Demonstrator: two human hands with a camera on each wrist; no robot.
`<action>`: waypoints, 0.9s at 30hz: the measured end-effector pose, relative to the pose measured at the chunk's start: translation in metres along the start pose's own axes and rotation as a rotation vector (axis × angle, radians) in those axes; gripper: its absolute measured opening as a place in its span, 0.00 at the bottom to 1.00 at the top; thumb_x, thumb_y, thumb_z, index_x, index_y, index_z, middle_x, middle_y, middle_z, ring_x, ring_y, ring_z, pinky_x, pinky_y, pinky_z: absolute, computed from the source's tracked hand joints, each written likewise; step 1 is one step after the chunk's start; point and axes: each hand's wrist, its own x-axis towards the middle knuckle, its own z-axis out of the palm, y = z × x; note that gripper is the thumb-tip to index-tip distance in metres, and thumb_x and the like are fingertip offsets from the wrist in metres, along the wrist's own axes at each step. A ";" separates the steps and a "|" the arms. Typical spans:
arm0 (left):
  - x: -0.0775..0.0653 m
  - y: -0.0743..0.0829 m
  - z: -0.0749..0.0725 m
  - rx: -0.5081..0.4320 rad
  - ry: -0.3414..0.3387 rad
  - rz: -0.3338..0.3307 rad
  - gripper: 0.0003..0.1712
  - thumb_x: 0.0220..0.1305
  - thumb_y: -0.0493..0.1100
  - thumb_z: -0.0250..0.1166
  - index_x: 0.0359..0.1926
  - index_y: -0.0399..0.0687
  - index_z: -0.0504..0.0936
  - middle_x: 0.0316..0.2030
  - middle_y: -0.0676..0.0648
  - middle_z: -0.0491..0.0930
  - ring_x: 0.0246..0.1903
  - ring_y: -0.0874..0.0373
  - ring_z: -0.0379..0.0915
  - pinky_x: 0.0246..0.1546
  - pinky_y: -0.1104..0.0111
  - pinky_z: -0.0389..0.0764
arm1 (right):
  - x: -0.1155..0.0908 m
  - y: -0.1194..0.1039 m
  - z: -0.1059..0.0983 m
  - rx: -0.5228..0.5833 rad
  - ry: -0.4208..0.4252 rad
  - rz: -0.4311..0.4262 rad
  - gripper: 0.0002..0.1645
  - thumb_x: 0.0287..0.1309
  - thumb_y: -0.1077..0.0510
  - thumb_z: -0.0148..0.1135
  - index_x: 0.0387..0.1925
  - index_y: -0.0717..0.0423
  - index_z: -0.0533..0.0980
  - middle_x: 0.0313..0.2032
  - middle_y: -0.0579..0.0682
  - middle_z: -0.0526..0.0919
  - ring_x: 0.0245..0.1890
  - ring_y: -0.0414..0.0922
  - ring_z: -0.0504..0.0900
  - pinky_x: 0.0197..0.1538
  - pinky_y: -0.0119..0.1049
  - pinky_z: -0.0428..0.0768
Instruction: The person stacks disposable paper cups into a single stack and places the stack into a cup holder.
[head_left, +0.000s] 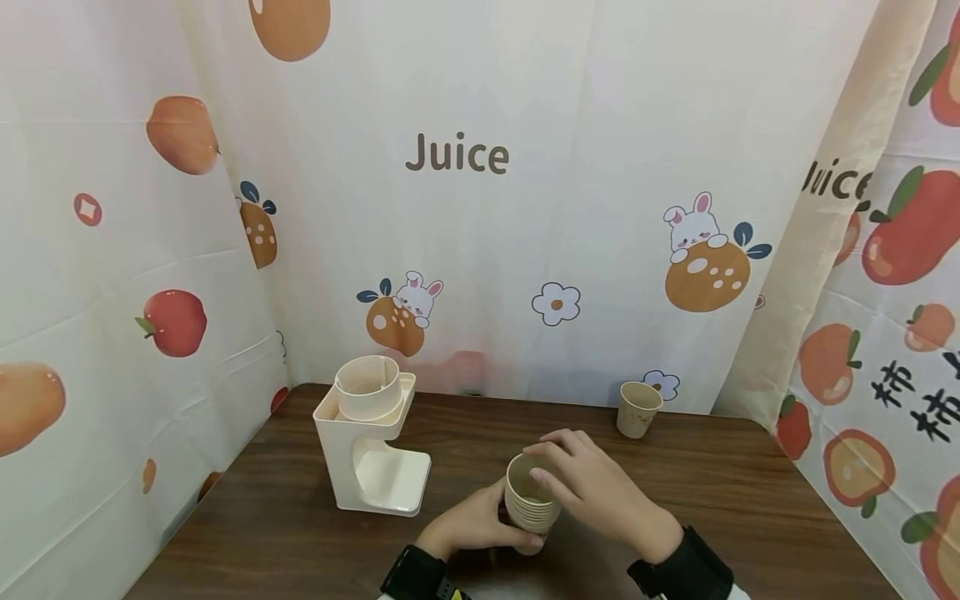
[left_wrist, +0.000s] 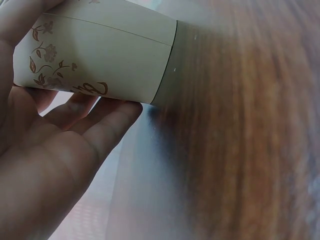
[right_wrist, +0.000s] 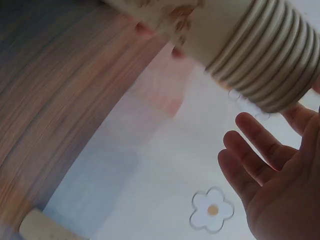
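A stack of nested paper cups [head_left: 531, 510], pale beige with several rims showing, stands upright at the front middle of the table. My left hand [head_left: 474, 523] grips it low down, thumb and fingers around the bottom cup, whose brown floral print [left_wrist: 50, 57] shows in the left wrist view. Over the stack's mouth hovers my right hand [head_left: 596, 492], thumb and forefinger right at the top rim. Its other fingers [right_wrist: 255, 150] are loosely stretched beside the ribbed rims in the right wrist view.
A white cup holder [head_left: 367, 450] with a round tube on top stands to the left on the dark wooden table [head_left: 247, 517]. One single paper cup [head_left: 638, 410] is at the back right. Behind hangs a fruit-print curtain [head_left: 480, 225].
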 end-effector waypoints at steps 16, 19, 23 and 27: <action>0.002 -0.002 0.002 0.054 0.052 0.008 0.42 0.48 0.55 0.72 0.63 0.65 0.61 0.50 0.60 0.75 0.51 0.64 0.68 0.53 0.59 0.71 | -0.016 0.047 -0.009 -0.135 0.117 0.106 0.13 0.64 0.50 0.54 0.49 0.45 0.75 0.44 0.44 0.76 0.45 0.42 0.71 0.41 0.45 0.75; 0.002 -0.002 0.002 0.041 0.046 0.009 0.42 0.48 0.54 0.72 0.63 0.65 0.61 0.50 0.59 0.76 0.51 0.64 0.68 0.53 0.59 0.71 | -0.018 0.058 -0.009 -0.154 0.139 0.157 0.15 0.60 0.51 0.59 0.48 0.48 0.76 0.43 0.47 0.77 0.43 0.46 0.72 0.41 0.47 0.75; 0.002 -0.001 0.002 0.043 0.048 -0.001 0.41 0.48 0.53 0.73 0.62 0.64 0.62 0.50 0.59 0.76 0.50 0.65 0.69 0.53 0.60 0.71 | -0.020 0.072 -0.008 -0.174 0.149 0.220 0.16 0.60 0.51 0.59 0.48 0.51 0.76 0.43 0.52 0.77 0.44 0.51 0.73 0.43 0.51 0.75; 0.002 -0.001 0.003 0.057 0.059 -0.009 0.41 0.47 0.53 0.73 0.62 0.64 0.63 0.49 0.59 0.76 0.50 0.65 0.68 0.53 0.60 0.70 | -0.021 0.090 -0.003 -0.198 0.165 0.260 0.16 0.60 0.51 0.59 0.47 0.54 0.77 0.42 0.55 0.78 0.47 0.54 0.73 0.45 0.56 0.74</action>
